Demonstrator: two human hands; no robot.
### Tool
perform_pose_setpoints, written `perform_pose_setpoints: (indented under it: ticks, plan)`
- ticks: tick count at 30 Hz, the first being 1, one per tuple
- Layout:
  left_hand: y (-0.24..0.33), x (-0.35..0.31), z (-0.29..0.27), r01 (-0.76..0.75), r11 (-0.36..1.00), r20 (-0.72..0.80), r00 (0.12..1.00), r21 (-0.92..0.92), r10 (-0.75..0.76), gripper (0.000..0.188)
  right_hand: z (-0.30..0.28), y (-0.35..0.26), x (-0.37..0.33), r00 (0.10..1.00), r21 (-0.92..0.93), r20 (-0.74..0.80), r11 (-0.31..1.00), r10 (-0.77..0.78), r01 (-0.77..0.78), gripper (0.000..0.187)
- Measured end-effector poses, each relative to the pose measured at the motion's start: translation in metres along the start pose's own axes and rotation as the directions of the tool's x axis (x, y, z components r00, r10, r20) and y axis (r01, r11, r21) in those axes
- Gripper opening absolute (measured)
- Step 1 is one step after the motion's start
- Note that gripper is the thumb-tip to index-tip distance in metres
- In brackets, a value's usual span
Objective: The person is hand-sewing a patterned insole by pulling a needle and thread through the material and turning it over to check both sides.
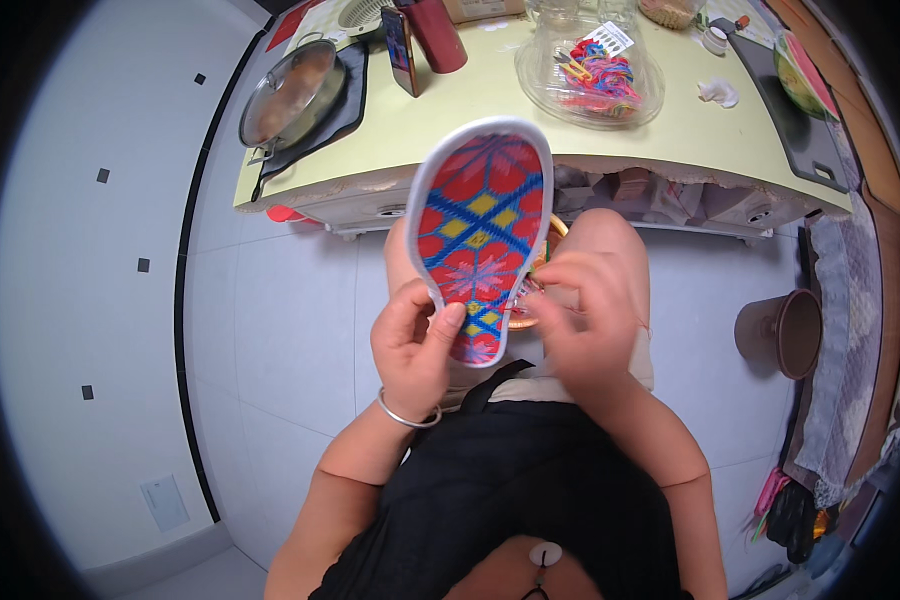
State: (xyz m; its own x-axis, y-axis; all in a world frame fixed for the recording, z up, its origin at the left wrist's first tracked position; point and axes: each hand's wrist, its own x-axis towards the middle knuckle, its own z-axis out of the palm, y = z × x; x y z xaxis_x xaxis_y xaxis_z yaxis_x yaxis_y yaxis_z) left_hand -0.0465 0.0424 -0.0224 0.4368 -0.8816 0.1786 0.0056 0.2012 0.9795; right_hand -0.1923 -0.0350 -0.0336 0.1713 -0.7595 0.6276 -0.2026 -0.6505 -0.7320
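Note:
An embroidered shoe insole [480, 225] stands tilted up over my lap, with a white rim and red, blue, yellow and pink stitching. My left hand [415, 345] grips its narrow end, thumb on the patterned face and fingers behind. A silver bangle [408, 412] circles that wrist. At the insole's right edge, my right hand [590, 315] is blurred, its thumb and forefinger drawn together in a pinch. What they hold is too small to make out. A fine red line like thread shows beside that hand. Behind the insole, between my thighs, sits a basket [560, 230] with a yellow-orange rim, mostly hidden.
A pale yellow table [470, 120] stands ahead. It bears a lidded pan [295, 95], a propped phone [400, 50], a dark red canister [437, 35], a clear plastic container [535, 85] of coloured thread, and cut watermelon [805, 75]. A brown bin [798, 335] stands at right.

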Motion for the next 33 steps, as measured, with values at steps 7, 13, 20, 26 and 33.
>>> perform_pose_setpoints:
  ticks: [7, 13, 20, 26, 33]
  plan:
    - [-0.013, 0.005, -0.003, 0.207, 0.929, 0.209, 0.967, -0.306, -0.147, 0.019, 0.009, 0.005, -0.008, 0.467, 0.611, 0.736, -0.183, 0.491, -0.77, 0.018]
    - [-0.023, 0.011, -0.008, 0.294, 0.903, 0.258, 0.942, -0.313, -0.217, 0.017, 0.017, 0.019, -0.009, 0.512, 0.735, 0.668, -0.371, 0.54, -0.567, 0.025]
    - [-0.023, 0.031, -0.035, 0.335, 0.919, 0.231, 0.93, -0.208, -0.287, 0.025, -0.027, 0.078, -0.012, 0.578, 0.828, 0.466, -0.1, 0.67, -0.552, 0.009]
    - [-0.051, 0.02, -0.011, 0.604, 0.795, 0.624, 0.645, -0.061, -0.441, 0.046, -0.019, 0.045, -0.01, 0.646, 0.747, 0.445, 0.14, 0.621, -0.649, 0.007]
    - [-0.06, 0.01, 0.018, 0.796, 0.275, 0.628, 0.597, -0.538, -0.498, 0.027, -0.009, 0.024, -0.02, 0.717, 0.651, 0.437, 0.36, 0.543, -0.669, 0.004]
